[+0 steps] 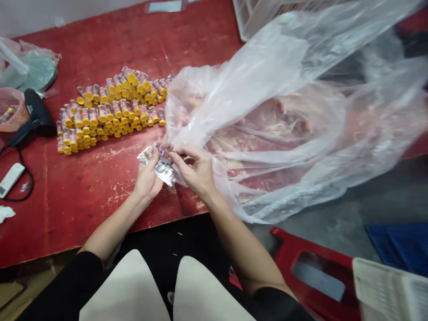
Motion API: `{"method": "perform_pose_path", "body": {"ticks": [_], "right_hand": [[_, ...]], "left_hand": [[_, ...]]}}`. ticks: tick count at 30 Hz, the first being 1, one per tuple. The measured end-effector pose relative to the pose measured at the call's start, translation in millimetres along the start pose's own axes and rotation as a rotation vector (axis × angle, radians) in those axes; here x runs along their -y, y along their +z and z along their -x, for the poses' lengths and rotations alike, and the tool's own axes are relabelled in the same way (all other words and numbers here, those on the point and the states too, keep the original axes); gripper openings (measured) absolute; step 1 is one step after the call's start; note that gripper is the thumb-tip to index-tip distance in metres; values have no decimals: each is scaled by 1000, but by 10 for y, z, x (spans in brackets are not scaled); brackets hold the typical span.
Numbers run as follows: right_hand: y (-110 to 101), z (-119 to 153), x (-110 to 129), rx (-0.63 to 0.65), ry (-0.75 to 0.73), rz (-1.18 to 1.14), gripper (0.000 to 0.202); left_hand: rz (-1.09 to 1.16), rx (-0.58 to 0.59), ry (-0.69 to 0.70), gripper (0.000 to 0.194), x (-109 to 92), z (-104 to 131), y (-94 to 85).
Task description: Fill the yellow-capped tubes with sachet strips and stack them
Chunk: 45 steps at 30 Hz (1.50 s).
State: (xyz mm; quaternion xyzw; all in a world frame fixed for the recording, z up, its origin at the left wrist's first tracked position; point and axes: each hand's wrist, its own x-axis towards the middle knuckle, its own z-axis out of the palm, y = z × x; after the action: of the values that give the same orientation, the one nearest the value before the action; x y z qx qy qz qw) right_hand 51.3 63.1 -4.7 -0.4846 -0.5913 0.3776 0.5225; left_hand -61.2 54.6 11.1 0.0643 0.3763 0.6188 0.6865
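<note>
My left hand (149, 178) is closed around a bunch of crinkled silver foil pieces (165, 172), the thumb pressed on top. Close beside it, my right hand (197, 171) has thumb and forefinger pinched together at the foil. A small purple-and-yellow patch (164, 152) shows between the two hands; I cannot tell whether it is a tube or printed foil. Beyond my hands, many small tubes with yellow caps (110, 111) and purple labels lie stacked in two rows. A large clear plastic bag (254, 111) spreads just right of my right hand.
The red tabletop (83, 187) bears pale scuffs. At left are a black hair dryer (40, 113), a pink basket (13, 102), and a white power strip (11, 178). A white crate (245, 22) stands at the back. A red stool (314, 263) is at lower right.
</note>
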Motion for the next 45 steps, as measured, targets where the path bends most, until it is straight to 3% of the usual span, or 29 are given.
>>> {"method": "perform_pose_path", "body": {"ticks": [3, 7, 10, 14, 16, 18, 20, 23, 26, 29, 32, 34, 36, 38, 41, 43, 45], "right_hand": [[-249, 164, 42, -84, -15, 54, 28], [-530, 372, 61, -125, -49, 117, 40], [-940, 269, -101, -121, 2, 163, 43], [-1761, -351, -540, -262, 167, 553, 22], [-2034, -777, -761, -273, 216, 633, 21], [-2108, -1165, -924, -224, 222, 651, 19], [-2032, -1443, -1016, -165, 220, 666, 17], [-1901, -1594, -1024, -130, 229, 663, 18], [-1978, -1398, -897, -148, 241, 613, 16], [-2164, -849, -679, -169, 262, 453, 20], [-2192, -101, -413, -156, 349, -149, 22], [-2063, 353, -235, -112, 437, -575, 27], [-1851, 685, -86, -88, 511, -775, 29], [-1624, 876, 24, -144, 522, -757, 32], [-1428, 950, 114, -252, 438, -454, 37], [-1466, 931, 142, -295, 342, -263, 36], [-1601, 931, 177, -297, 243, -166, 39]], "left_hand": [[-65, -22, 30, 29, 180, 54, 57], [-171, -17, 239, 47, 428, 36, 211], [-267, -11, 328, 47, 546, 20, 337], [-348, -16, 173, 56, 552, 93, 408], [-371, -31, 78, 61, 546, 152, 406], [-400, -63, 39, 60, 561, 197, 400], [-428, -80, 31, 58, 588, 220, 404], [-441, -54, 33, 59, 627, 222, 447], [-419, -11, 24, 62, 668, 209, 522], [-385, 22, 43, 61, 759, 192, 591], [-397, 76, 86, 58, 914, 172, 612], [-428, 114, 134, 55, 1029, 168, 599], [-455, 150, 181, 53, 1125, 196, 591], [-469, 174, 194, 53, 1179, 281, 610], [-463, 155, 107, 56, 1163, 495, 690], [-456, 154, -23, 62, 1122, 607, 748], [-475, 173, -63, 62, 1107, 658, 803]]}}
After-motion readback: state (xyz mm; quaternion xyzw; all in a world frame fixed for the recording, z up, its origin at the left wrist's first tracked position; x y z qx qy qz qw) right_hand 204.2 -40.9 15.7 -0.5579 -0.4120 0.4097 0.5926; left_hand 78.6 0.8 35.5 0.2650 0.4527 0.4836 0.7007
